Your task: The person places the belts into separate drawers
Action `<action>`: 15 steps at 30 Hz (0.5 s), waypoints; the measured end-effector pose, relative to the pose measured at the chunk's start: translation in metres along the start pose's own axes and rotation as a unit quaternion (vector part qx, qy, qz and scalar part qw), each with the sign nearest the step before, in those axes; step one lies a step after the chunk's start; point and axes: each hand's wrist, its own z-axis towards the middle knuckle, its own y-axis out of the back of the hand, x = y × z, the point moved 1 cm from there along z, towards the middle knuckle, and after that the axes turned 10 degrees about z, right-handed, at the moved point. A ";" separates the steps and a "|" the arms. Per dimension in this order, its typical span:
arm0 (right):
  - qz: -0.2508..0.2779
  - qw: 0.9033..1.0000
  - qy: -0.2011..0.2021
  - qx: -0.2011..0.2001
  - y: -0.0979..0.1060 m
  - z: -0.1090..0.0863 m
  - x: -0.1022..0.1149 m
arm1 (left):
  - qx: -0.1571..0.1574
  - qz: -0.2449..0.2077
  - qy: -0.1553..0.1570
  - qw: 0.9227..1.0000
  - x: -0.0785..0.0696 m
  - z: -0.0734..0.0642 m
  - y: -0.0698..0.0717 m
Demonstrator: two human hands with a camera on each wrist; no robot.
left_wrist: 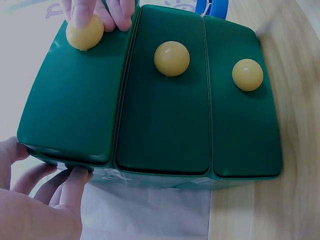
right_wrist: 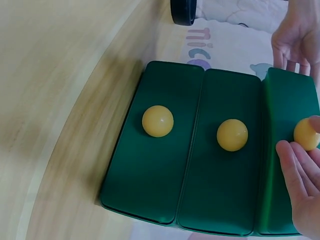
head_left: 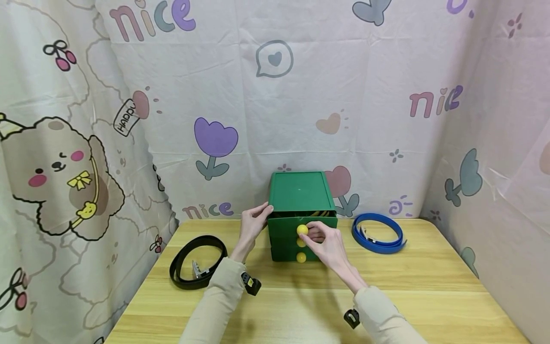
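Note:
A green drawer box [head_left: 301,191] with three stacked drawers and round yellow knobs stands against the cloth. Its top drawer [head_left: 281,229] is pulled slightly forward; a narrow gap above the front shows something brownish striped inside. My right hand [head_left: 326,241] pinches the top drawer's yellow knob [head_left: 302,230] between thumb and fingers. At the box's upper left front corner, my left hand [head_left: 253,224] grips the edge, thumb above and fingers along the side in the left wrist view. The middle knob [left_wrist: 171,58] and bottom knob [left_wrist: 247,75] are untouched, their drawers closed.
A coiled black belt [head_left: 179,277] with a metal buckle lies left of the box, close to the left sleeve. To the right is a coiled blue belt [head_left: 380,247]. A printed cloth [head_left: 301,105] hangs behind the wooden table [head_left: 434,286].

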 end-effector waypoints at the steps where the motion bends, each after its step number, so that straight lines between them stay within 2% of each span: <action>1: 0.000 1.000 -0.001 -0.001 0.000 0.000 -0.001 | 0.000 -0.001 0.000 1.000 0.000 0.000 0.000; 15: -0.002 1.000 -0.013 -0.012 -0.004 0.006 -0.005 | 0.002 -0.011 0.001 1.000 0.001 0.001 -0.002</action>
